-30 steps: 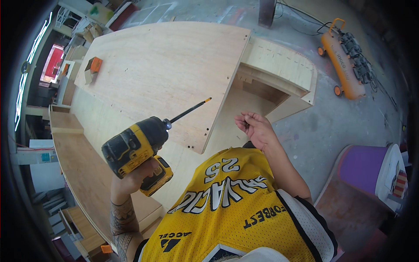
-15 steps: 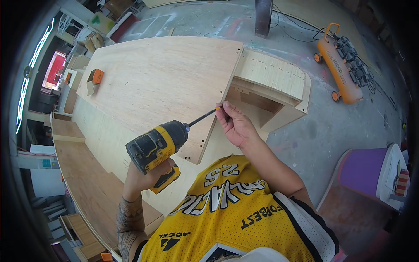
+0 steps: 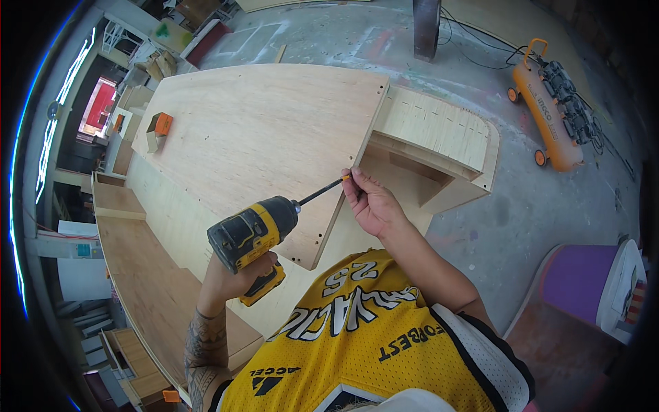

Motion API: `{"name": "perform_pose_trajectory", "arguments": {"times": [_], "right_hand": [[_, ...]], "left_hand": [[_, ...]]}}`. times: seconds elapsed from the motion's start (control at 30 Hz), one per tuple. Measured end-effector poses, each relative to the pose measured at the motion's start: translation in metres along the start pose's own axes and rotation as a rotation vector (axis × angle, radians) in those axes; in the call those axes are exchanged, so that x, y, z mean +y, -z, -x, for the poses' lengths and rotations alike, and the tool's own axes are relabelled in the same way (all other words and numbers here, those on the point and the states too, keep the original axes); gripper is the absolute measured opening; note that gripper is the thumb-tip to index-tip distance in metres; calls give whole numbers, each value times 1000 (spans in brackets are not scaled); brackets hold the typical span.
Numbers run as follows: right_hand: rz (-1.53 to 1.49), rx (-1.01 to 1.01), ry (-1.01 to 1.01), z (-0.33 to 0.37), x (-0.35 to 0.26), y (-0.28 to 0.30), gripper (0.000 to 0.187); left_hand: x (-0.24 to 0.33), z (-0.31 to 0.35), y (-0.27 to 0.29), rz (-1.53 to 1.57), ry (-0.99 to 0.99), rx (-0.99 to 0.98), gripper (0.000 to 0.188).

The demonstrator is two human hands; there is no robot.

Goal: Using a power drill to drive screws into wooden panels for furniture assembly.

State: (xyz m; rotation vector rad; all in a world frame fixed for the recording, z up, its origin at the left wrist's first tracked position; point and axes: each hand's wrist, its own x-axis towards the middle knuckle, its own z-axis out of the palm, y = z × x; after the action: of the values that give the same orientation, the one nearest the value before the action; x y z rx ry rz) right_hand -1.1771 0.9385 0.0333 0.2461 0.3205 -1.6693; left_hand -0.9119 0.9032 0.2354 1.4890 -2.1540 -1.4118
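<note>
left hand wraps the drill; right hand, half curled, pinches the bit at its tip, over the panel.

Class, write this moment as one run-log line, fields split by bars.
left hand: gripping drill | right hand: at tip of bit | orange box: on plywood panel | air compressor: on floor

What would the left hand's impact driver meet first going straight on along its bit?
Likely the right hand: its fingertips are at the tip of the long bit on the impact driver in the left hand. Depth there is unclear.
</note>
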Motion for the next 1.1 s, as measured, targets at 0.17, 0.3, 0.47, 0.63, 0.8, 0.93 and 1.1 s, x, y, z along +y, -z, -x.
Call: {"name": "perform_pose_trajectory", "arguments": {"times": [0.17, 0.3, 0.47, 0.63, 0.8, 0.93, 1.1], "right_hand": [[-13, 41, -27, -6, 9, 0, 13], [-1, 106, -68, -5, 23, -4, 17], [52, 156, -26, -7, 27, -12, 16], [47, 155, 2, -9, 27, -13, 16], [39, 161, -11, -11, 29, -12, 16], [91, 150, -46, -9, 21, -5, 17], [598, 242, -5, -4, 19, 18, 33]], "left_hand": [[11, -5, -2, -32, -43, -18, 34], [25, -13, 0, -141, -2, 0, 35], [45, -26, 5, -270, 80, -37, 38], [58, -33, 6, -351, 52, -52, 42], [69, -36, 11, -435, 51, -70, 43], [84, -45, 11, -502, 24, -74, 42], [120, -73, 16, -473, 41, -168, 35]]}}
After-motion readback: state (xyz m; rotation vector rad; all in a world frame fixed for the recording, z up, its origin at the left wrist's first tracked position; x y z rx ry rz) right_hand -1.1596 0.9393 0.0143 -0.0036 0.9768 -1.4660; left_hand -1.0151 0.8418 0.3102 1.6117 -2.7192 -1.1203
